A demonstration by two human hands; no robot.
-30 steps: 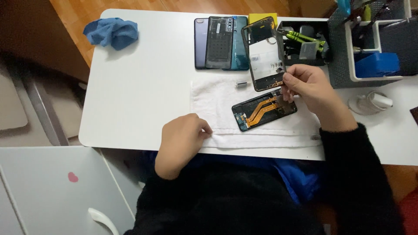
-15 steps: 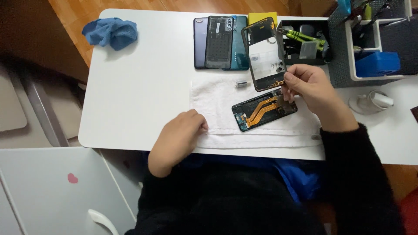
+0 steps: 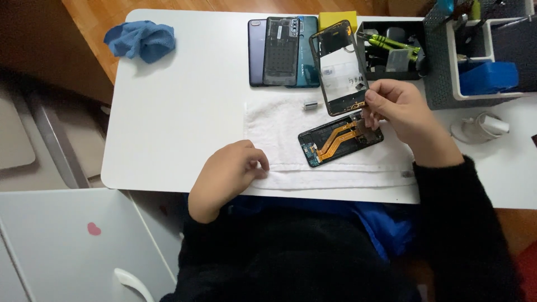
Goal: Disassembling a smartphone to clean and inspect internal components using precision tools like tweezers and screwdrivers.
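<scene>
Right hand (image 3: 398,109) is pinched on the lower edge of a phone frame (image 3: 339,67), held tilted up off the surface, likely so its inside faces the eye; long axis runs away from the person, camera end far, bottom end at the fingers; left hand (image 3: 229,173) is curled loosely, holding nothing, resting on the white towel (image 3: 279,126), seemingly pinning it flat; an opened phone (image 3: 340,138) with orange ribbon cable lies on the towel just below the right hand, long axis slanted left-right; phone backs (image 3: 282,50), blue cloth (image 3: 140,40) and tool tray (image 3: 391,50) lie farther off on the white surface (image 3: 184,112).
</scene>
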